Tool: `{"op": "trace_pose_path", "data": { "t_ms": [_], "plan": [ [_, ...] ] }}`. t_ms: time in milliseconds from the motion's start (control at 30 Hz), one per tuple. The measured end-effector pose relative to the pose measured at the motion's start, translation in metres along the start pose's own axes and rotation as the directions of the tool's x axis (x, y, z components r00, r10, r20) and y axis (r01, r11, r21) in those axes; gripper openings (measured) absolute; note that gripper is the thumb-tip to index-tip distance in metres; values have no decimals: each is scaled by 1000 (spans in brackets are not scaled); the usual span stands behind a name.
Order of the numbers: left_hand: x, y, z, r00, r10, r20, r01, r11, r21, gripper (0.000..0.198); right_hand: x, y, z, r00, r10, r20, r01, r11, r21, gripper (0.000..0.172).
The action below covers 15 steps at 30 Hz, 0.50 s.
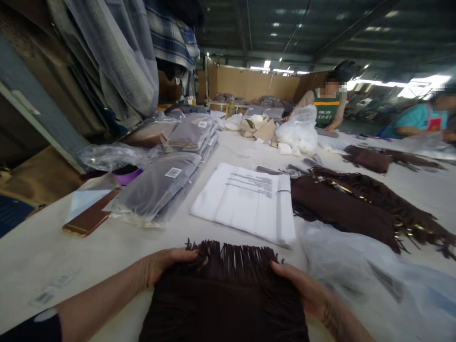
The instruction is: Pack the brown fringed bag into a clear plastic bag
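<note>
A dark brown, suede-like fringed piece [228, 304] fills the bottom middle of the view, its fringe along the far edge. Whether it is a bag or a garment I cannot tell. My left hand [167, 266] grips its left far corner, thumb on top and fingers hidden underneath. At the right far corner my right hand [302, 285] holds it the same way. Just beyond the fringe lies a stack of white printed plastic bags [245, 204]. More dark brown fringed pieces [342, 209] with gold-coloured metal parts lie to the right.
Packed clear bags with barcode labels [160, 185] are stacked at left, beside a brown phone-like slab [90, 213]. Loose clear plastic [374, 275] spreads at right. Two co-workers [326, 109] are across the white table [32, 266]. Garments [117, 52] hang at upper left.
</note>
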<state>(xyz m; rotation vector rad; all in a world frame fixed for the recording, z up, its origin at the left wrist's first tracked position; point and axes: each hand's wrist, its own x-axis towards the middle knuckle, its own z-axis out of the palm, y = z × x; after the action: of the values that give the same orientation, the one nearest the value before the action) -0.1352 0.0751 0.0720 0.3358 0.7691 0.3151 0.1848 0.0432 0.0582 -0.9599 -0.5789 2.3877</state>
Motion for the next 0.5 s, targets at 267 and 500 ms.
{"op": "trace_pose_path", "data": {
  "t_ms": [267,500],
  "plan": [
    [39,9,4,993,-34,111,20,992,124,42,33,-21,8,976,89,201,-78,995,-60,41],
    [21,15,34,981,56,188,-110,949,294,49,25,-44,31,979,85,188,51,783,-620,32]
  ]
}}
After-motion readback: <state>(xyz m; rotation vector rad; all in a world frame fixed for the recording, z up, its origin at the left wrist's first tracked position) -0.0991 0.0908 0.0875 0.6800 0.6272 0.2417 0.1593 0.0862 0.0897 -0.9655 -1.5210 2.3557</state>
